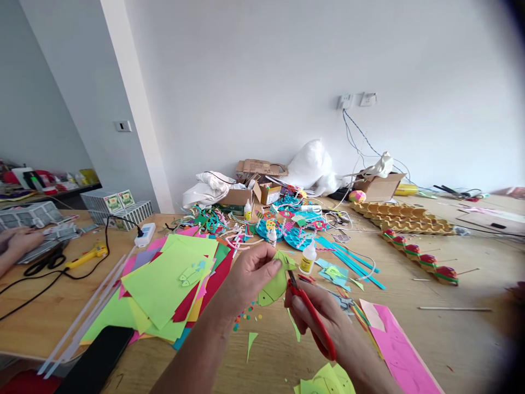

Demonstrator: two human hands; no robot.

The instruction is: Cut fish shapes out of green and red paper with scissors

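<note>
In my left hand (256, 268) is a lime-green paper fish cutout (271, 290) with drawn lines and a small eye dot, pinched between thumb and fingers. My right hand (318, 312) grips red-handled scissors (315, 320). Their blades meet the paper's right edge, near its top. Below the hands, a thin green paper scrap (251, 345) lies on the wooden table. More green paper pieces (328, 380) with drawn lines sit at the front edge. A white glue bottle (307, 257) with a yellow label stands just behind the scissors.
Stacked coloured paper (164, 284) and a black phone (98, 358) lie to the left. A yellow glue gun (88, 255) is farther left, near another person's hands (22, 243). Pink paper (400, 350), strawberry-like crafts (426, 260) and egg cartons (404, 217) are at right. Blue plates (301, 238) stand behind.
</note>
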